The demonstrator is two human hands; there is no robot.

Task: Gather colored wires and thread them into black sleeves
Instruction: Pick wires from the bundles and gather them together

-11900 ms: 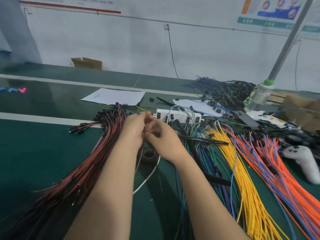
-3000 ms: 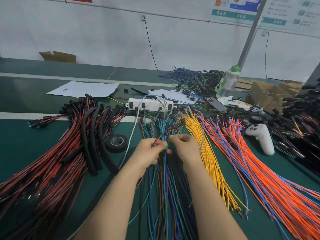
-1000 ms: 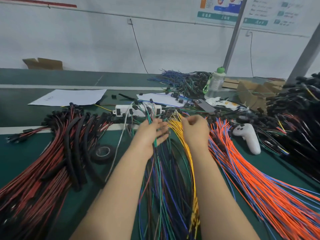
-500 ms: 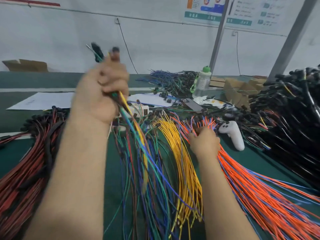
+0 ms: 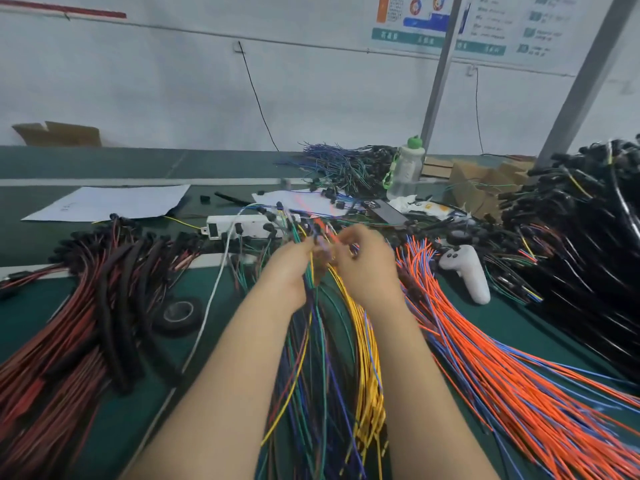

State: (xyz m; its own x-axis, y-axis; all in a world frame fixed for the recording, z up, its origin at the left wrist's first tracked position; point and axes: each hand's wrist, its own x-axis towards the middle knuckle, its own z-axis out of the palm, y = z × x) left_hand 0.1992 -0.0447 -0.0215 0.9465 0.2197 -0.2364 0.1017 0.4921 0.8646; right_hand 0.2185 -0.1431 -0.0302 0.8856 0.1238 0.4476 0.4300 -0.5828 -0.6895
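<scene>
A thin bunch (image 5: 316, 275) of green, yellow and blue wires is held in the curled fingers of the left hand (image 5: 291, 275). Its top is pinched by the right hand (image 5: 367, 268). Both grips are thus closed on the bunch, and the hands are pressed together low over the middle of the counter (image 5: 27, 313). The wire tips are blurred, so the number held cannot be told, though a streak of orange is seen above the fingers.

Half a second before, the bunch was raised high in the left hand alone, while the right hand was set down on the orange wires (image 5: 502, 358). The bunch has since been brought down and the right hand drawn back to it, probably with an orange wire added. The gathering of this set is therefore judged nearly done. No threading has been begun.

The tails of the bunch are trailed toward the viewer through the mixed wires (image 5: 311, 393), with the yellow wires (image 5: 370, 375) just to the right, so snagging is likely when the bunch is lifted clear. The sleeves (image 5: 114, 306) are laid well to the left, across the red wires (image 5: 45, 358). Between them and the hands lie the tape (image 5: 178, 315) and a white cable (image 5: 211, 296) run from the strip (image 5: 242, 227); these must be reached over. A controller (image 5: 467, 271) is left beyond the orange wires, and a bottle (image 5: 407, 171) is stood farther back.
</scene>
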